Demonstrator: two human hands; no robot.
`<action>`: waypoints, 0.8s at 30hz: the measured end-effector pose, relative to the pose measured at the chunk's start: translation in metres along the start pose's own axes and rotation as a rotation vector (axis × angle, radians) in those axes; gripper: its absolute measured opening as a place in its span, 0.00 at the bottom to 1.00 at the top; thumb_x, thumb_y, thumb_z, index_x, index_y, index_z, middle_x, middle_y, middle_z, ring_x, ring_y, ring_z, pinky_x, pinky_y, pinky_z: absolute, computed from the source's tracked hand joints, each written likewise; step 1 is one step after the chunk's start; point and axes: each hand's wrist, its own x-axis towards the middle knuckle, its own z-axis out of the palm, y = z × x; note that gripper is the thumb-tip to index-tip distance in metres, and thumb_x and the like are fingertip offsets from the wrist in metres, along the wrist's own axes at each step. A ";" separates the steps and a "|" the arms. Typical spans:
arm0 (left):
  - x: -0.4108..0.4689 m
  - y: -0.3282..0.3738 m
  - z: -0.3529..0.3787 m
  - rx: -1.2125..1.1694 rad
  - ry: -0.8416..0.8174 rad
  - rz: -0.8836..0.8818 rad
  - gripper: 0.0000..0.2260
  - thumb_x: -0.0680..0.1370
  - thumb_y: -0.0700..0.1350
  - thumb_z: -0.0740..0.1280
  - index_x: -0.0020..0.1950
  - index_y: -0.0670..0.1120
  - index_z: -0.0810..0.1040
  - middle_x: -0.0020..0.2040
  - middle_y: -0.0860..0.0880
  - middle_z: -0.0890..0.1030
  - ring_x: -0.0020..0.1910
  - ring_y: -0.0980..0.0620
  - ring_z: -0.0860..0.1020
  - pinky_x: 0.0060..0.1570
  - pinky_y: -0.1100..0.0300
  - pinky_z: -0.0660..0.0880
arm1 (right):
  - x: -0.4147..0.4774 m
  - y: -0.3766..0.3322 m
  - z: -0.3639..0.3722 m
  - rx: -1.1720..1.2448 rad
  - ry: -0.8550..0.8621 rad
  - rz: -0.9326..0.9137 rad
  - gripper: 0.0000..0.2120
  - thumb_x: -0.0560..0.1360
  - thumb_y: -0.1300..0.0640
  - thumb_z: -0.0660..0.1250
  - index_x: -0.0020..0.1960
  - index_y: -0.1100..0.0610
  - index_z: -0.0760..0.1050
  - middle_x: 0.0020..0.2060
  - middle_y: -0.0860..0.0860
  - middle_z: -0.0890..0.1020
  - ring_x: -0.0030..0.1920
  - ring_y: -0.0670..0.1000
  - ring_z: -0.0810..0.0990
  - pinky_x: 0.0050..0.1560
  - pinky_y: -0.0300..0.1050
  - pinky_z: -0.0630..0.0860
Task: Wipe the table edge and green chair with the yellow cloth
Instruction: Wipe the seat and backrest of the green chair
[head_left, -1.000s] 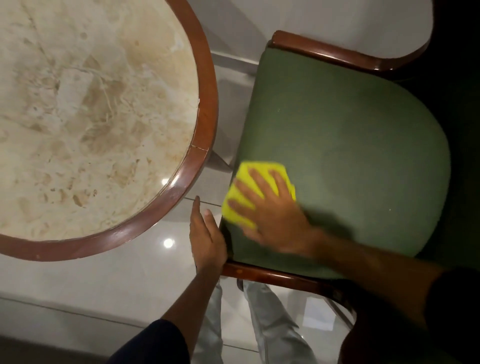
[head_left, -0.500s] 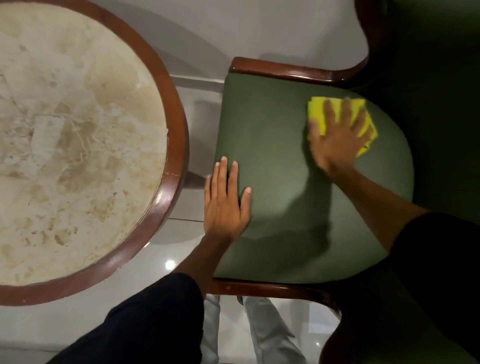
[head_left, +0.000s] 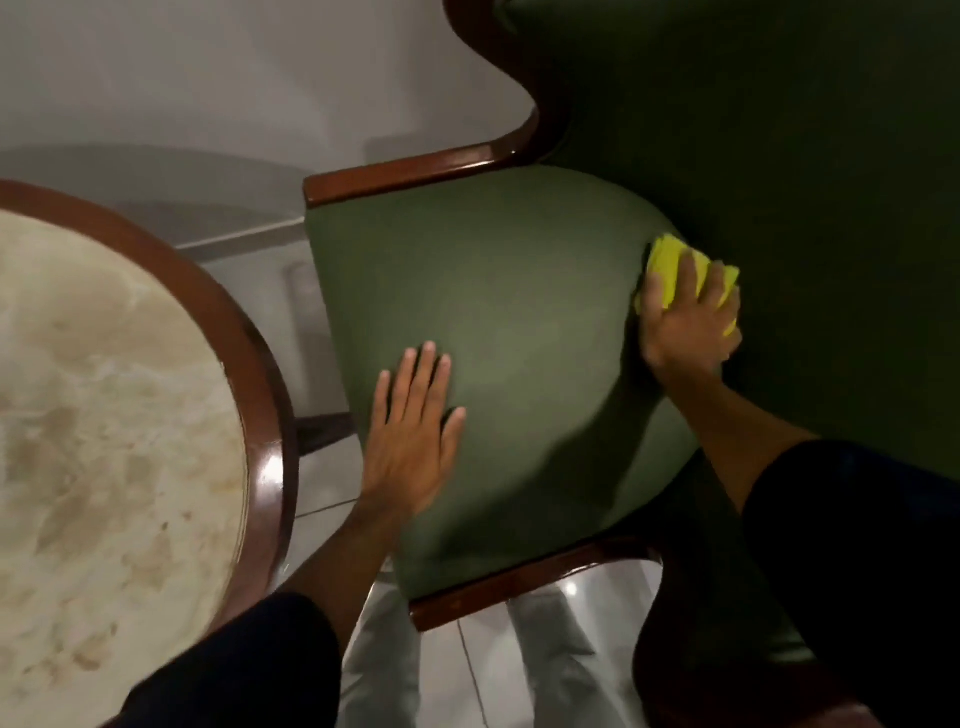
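- Presently, the fingers (head_left: 691, 280) of the right hand (head_left: 688, 322) are spread and pressed down over the folded yellow cloth (head_left: 667, 262), which is pinned at the back of the seat cushion (head_left: 519, 312), right where it meets the dark green backrest (head_left: 779, 156); this hold is judged to be a flat wiping grip, not a pinch.
- The cloth is mostly covered by the hand, with only its far edges showing between and beyond the fingers.
- The left hand (head_left: 410, 436) is laid flat on the front part of the seat, its fingers extended and slightly apart, with nothing held; it is judged to be placed there as a brace while the body leans in.
- The green chair (head_left: 519, 218) is framed by glossy brown wooden armrests (head_left: 415, 174), one at the far side and one at the near side.
- The round table (head_left: 78, 415), with a marbled top and a brown wooden rim (head_left: 270, 441), stands just beside the chair and is touched by neither hand.
- The seat is judged to be the step in hand; whether the table edge has been wiped cannot be told.
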 end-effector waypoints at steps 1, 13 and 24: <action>0.010 0.002 -0.003 0.012 -0.009 0.060 0.26 0.84 0.55 0.49 0.80 0.45 0.56 0.81 0.45 0.57 0.81 0.46 0.54 0.79 0.45 0.50 | -0.024 0.012 0.003 0.030 0.042 0.109 0.29 0.79 0.36 0.51 0.77 0.45 0.57 0.79 0.55 0.57 0.77 0.64 0.54 0.70 0.73 0.56; 0.045 -0.017 -0.019 0.117 -0.140 0.249 0.26 0.84 0.55 0.44 0.81 0.47 0.51 0.82 0.45 0.52 0.81 0.47 0.50 0.79 0.46 0.49 | -0.166 -0.038 0.036 -0.017 -0.015 -0.091 0.27 0.80 0.39 0.55 0.77 0.45 0.59 0.79 0.53 0.57 0.78 0.65 0.50 0.71 0.73 0.47; 0.048 -0.014 -0.039 0.046 -0.267 0.249 0.25 0.84 0.54 0.45 0.81 0.49 0.52 0.82 0.48 0.46 0.82 0.48 0.46 0.79 0.49 0.44 | -0.244 -0.079 0.030 0.136 -0.153 0.327 0.28 0.82 0.42 0.52 0.79 0.45 0.50 0.80 0.55 0.47 0.78 0.66 0.43 0.73 0.71 0.48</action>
